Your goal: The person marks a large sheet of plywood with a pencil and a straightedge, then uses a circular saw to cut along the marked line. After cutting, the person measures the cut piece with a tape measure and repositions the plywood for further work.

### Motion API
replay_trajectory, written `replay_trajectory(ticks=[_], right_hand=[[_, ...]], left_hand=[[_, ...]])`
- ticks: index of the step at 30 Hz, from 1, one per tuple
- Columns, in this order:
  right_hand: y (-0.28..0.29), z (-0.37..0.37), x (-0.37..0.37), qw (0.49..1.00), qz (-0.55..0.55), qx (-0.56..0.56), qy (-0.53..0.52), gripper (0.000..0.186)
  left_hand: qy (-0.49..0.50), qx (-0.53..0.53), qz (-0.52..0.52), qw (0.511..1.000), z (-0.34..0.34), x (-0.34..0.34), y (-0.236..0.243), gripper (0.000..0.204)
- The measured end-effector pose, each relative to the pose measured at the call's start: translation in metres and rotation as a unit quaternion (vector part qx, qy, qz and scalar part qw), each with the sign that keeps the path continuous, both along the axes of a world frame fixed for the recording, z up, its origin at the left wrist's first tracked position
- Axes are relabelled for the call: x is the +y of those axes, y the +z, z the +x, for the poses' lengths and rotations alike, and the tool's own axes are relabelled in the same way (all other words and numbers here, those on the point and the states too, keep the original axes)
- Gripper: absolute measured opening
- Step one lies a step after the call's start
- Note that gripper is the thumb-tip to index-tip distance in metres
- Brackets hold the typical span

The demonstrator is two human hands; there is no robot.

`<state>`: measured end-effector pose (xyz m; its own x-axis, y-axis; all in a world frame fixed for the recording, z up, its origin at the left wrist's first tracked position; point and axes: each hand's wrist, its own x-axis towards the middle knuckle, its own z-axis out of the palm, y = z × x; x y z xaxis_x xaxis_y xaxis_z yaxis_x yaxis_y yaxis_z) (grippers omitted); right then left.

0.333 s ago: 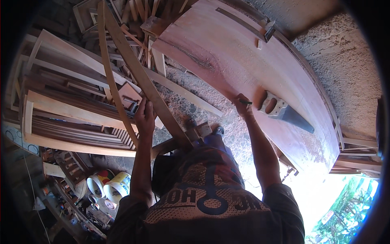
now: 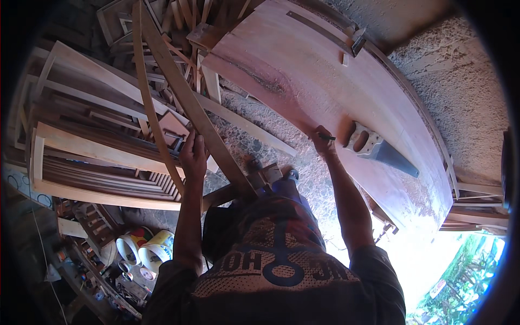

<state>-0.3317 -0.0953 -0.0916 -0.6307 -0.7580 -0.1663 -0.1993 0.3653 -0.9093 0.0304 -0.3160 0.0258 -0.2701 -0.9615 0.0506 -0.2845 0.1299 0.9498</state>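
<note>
My right hand (image 2: pixel 323 144) is closed around a short dark pencil-like stick (image 2: pixel 327 137), at the near edge of a broad pale wooden tabletop (image 2: pixel 303 59). Just right of it, on that top, lies a handsaw (image 2: pixel 374 149) with a pale handle and dark blade. My left hand (image 2: pixel 193 156) is raised beside a long wooden board (image 2: pixel 187 97), its fingers curled close together; what they hold, if anything, I cannot make out. A thin curved wooden strip (image 2: pixel 151 111) runs past its left side. Close to its fingertips is a small dark tool (image 2: pixel 177 143), partly hidden.
Stacked wooden frames (image 2: pixel 103 142) fill the left side. A metal straightedge (image 2: pixel 319 28) lies along the tabletop's far part, near a clamp (image 2: pixel 358 42). Two buckets (image 2: pixel 157 250) stand at lower left. A loose plank (image 2: pixel 246 124) lies on the floor between frames and tabletop.
The dark stick in my right hand has tilted slightly, its right end a little lower. My left hand and the wood around it stay put.
</note>
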Motion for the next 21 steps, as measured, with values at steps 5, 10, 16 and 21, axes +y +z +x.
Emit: replay_trajectory(ticks=[5,10,16,21], right_hand=[[-0.005,0.0,0.0,1.0,0.023,0.006,-0.009,0.017],[-0.005,0.001,0.0,0.999,0.045,0.005,-0.015,0.016],[0.007,0.002,-0.001,0.998,0.059,-0.002,0.01,0.019],[0.032,0.015,0.004,0.98,-0.098,-0.142,-0.098,0.024]], left_hand=[[-0.013,-0.013,-0.014,1.0,0.0,0.0,0.001,0.037],[-0.019,-0.022,0.033,0.999,0.0,0.0,0.003,0.036],[-0.011,0.013,0.042,0.999,-0.002,-0.003,-0.005,0.037],[-0.034,0.011,0.035,0.999,-0.024,-0.015,-0.005,0.036]])
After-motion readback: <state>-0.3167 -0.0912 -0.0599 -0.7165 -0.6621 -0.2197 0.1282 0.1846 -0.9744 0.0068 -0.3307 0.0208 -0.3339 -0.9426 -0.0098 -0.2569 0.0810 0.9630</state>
